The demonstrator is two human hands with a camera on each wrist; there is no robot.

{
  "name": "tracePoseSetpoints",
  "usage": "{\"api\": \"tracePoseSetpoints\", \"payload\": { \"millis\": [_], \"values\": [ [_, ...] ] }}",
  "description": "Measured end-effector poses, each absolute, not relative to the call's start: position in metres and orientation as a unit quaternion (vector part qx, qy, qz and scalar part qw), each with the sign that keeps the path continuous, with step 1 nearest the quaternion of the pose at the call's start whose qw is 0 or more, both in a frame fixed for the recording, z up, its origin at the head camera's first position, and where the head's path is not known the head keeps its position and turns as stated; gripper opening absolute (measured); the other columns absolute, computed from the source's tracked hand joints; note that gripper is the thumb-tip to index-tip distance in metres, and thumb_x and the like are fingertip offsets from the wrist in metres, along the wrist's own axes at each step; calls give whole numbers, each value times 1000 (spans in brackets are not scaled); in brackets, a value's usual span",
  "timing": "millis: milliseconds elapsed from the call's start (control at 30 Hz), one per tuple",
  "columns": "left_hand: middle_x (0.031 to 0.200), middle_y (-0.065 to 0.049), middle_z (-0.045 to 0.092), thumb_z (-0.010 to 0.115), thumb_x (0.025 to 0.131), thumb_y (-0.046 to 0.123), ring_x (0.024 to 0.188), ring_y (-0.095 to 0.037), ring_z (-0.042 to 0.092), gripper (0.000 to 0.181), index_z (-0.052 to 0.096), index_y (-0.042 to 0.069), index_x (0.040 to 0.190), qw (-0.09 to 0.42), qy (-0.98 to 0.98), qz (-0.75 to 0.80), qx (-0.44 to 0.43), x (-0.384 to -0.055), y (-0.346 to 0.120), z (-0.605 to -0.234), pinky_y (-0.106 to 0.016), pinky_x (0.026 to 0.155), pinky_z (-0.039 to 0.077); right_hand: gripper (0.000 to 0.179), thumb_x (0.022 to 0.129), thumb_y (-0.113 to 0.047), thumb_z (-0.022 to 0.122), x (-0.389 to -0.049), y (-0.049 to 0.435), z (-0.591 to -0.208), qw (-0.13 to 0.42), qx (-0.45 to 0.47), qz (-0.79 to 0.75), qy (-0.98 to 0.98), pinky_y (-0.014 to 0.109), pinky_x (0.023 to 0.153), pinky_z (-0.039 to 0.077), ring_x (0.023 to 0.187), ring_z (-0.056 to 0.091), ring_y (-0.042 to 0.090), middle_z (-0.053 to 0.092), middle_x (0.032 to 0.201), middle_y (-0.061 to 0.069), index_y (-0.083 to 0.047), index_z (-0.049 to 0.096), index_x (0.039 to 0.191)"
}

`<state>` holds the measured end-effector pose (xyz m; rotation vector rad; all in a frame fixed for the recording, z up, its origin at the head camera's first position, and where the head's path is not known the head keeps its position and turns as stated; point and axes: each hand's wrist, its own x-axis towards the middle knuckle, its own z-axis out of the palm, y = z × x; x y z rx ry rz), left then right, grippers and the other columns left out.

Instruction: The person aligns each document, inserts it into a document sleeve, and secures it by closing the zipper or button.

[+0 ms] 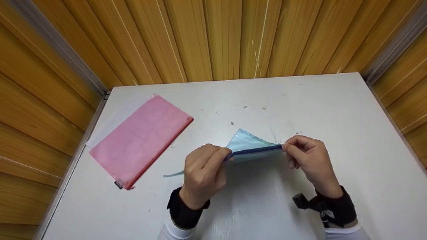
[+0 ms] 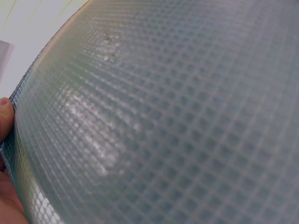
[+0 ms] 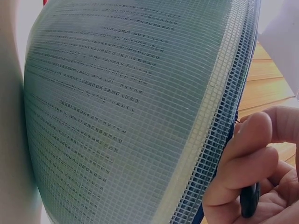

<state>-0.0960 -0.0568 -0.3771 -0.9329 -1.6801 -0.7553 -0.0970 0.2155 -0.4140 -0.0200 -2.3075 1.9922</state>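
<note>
A light-blue mesh zipper pouch (image 1: 246, 141) stands raised above the table, its dark blue zipper (image 1: 257, 149) along the top edge. Near the left end of that zipper, my left hand (image 1: 202, 171) grips the edge between thumb and fingers. At the other end my right hand (image 1: 308, 158) pinches the zipper's corner. Close up in the right wrist view, lines of print show through the pouch (image 3: 107, 107), and a small black tab (image 3: 250, 200) hangs by the right fingers. Bulging mesh (image 2: 163, 112) fills most of the left wrist view.
To the left, a pink zipper pouch (image 1: 141, 140) with a red zipper lies flat on the white table (image 1: 320, 110). A white sheet (image 1: 115, 121) shows beneath its far-left edge. Wood-patterned panels (image 1: 220, 40) rise behind the table and at both sides.
</note>
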Motion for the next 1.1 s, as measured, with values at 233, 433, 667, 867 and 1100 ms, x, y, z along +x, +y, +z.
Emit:
{"api": "tracePoseSetpoints", "payload": {
  "millis": [233,433,667,867,1100],
  "values": [
    [71,-4,66,69,107,8,58,-14,61,20,73,0,89,519,-689,-322,-390,-96,-56,-377,-25,54,54,17,100,10,70,-99,218,-415,56,-20,655,-753,24,45,44,47,52,15,55,57,5,7,70,83],
    [72,-4,68,70,106,7,58,-14,62,17,74,1,91,521,-690,-322,-386,-97,-57,-379,-25,54,54,18,101,11,68,-98,218,-413,53,-11,644,-763,24,45,45,47,53,12,56,57,3,7,70,83],
    [77,-4,71,78,100,4,62,-14,63,4,77,0,99,536,-666,-343,-389,-105,-61,-401,-25,58,56,15,100,12,67,-99,222,-412,64,-15,648,-759,23,45,43,46,53,14,56,57,4,10,70,86],
    [73,-6,68,75,102,3,59,-16,61,10,75,-1,93,546,-657,-341,-393,-103,-59,-389,-27,53,54,12,100,12,67,-99,223,-412,66,-26,648,-758,23,46,43,46,53,14,57,58,4,15,69,89],
    [71,-6,66,71,105,5,57,-16,59,19,73,-3,88,544,-661,-340,-389,-97,-58,-376,-27,52,52,13,100,11,69,-101,225,-414,67,-32,660,-747,22,45,43,45,53,14,56,56,5,15,69,88]
  ]
}}
